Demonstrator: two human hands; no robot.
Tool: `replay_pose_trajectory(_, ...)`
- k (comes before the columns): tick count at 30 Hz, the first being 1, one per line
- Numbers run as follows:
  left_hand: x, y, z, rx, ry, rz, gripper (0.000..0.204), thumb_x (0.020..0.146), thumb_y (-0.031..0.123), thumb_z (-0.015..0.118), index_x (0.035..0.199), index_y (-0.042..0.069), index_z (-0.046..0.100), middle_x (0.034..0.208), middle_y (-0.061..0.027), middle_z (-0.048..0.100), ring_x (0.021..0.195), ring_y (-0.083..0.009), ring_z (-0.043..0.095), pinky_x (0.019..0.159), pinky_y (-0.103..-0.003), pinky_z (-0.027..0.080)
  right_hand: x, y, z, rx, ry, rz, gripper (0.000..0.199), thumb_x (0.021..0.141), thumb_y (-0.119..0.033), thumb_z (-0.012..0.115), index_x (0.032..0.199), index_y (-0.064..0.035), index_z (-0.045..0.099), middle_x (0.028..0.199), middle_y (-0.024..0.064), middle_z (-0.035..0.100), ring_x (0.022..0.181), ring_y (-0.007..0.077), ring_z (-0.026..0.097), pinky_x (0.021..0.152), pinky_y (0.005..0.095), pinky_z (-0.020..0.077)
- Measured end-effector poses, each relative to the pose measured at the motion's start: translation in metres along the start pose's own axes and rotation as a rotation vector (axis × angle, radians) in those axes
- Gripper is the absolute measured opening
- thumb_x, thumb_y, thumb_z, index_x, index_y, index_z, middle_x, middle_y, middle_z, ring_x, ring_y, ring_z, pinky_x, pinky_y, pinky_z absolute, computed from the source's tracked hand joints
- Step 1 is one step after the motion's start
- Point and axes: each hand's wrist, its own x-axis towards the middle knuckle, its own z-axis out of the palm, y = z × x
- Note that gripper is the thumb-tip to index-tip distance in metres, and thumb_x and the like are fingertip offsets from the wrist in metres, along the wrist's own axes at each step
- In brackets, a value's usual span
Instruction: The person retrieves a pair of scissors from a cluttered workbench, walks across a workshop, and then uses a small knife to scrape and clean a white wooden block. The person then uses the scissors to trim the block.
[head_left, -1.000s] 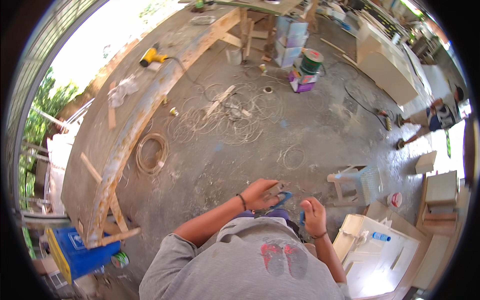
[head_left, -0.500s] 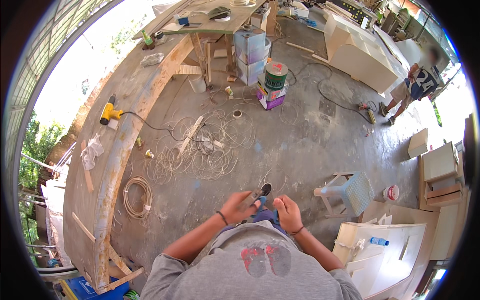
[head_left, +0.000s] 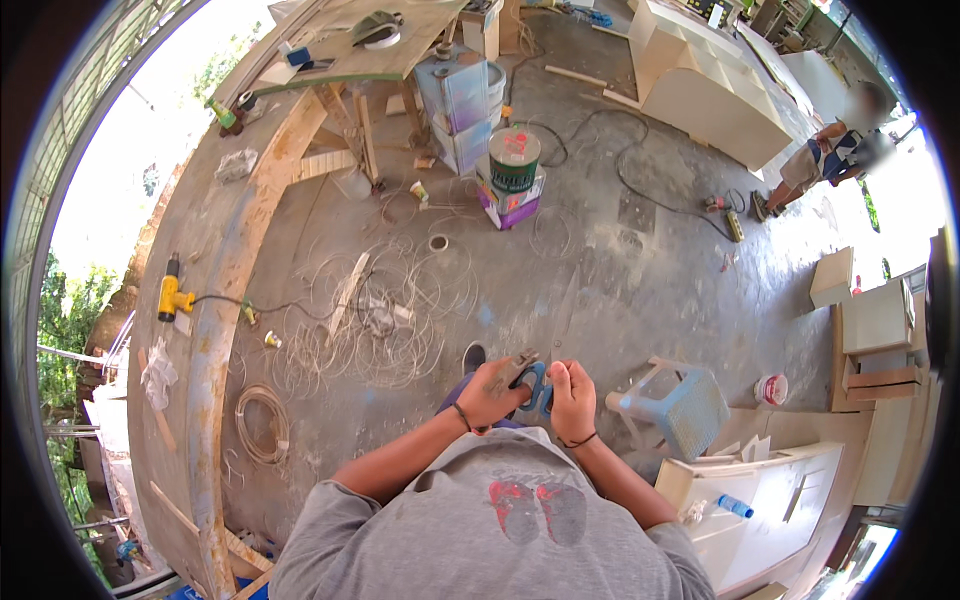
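Note:
Both my hands meet in front of my shirt, low in the middle. My left hand is closed around one blue loop of a pair of scissors. Above its fingers juts a small grey-brown piece whose kind I cannot make out. My right hand is closed beside the other blue handle, thumb on top. Grey blades appear to point away over the grey floor, faint against it. A dark band circles each wrist. Ahead and to the left lies a tangle of pale, thin strips.
At left, a long bench carries a yellow heat gun. A coil lies by it. A paint can stands ahead. To the right are a blue stool and a white cabinet. A person stands far right.
My view has shifted, so the surroundings sit further left and higher. My hands have come closer together, and the blue handles show more plainly. The far person has turned and bent an arm.

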Motion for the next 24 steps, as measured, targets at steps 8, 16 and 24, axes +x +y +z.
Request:
replay_pose_trajectory(8, 0.150, 0.011, -0.103, -0.084, 0.026, 0.191, 0.029, 0.084, 0.012, 0.063, 0.111, 0.002, 0.061, 0.071, 0.0000, 0.056, 0.067, -0.0063, 0.049, 0.061, -0.026, 0.046, 0.176, -0.032, -0.036, -0.085, -0.252, -0.029, 0.033, 0.096, -0.032, 0.056, 0.084, -0.0017, 0.058, 0.061, -0.0028, 0.046, 0.058, 0.0052, 0.041, 0.051, 0.0253, 0.0363)
replay_pose_trajectory(16, 0.284, 0.076, -0.151, -0.143, -0.051, 0.215, 0.041, 0.084, 0.014, 0.062, 0.125, 0.007, 0.058, 0.084, -0.0038, 0.064, 0.073, -0.0092, 0.055, 0.066, -0.028, 0.048, 0.326, -0.082, -0.044, -0.066, -0.196, -0.057, 0.028, 0.096, -0.027, 0.057, 0.085, -0.0013, 0.057, 0.063, -0.0017, 0.048, 0.058, 0.0053, 0.043, 0.052, 0.0239, 0.0371)
replay_pose_trajectory(24, 0.427, 0.153, -0.149, -0.084, -0.063, 0.139, 0.033, 0.084, 0.011, 0.061, 0.117, 0.006, 0.061, 0.075, 0.0002, 0.056, 0.066, -0.0047, 0.052, 0.058, -0.024, 0.045, 0.454, -0.070, -0.052, 0.204, 0.111, -0.028, 0.026, 0.098, -0.025, 0.054, 0.086, -0.0023, 0.058, 0.072, -0.0036, 0.055, 0.063, 0.0035, 0.045, 0.054, 0.0214, 0.0370)
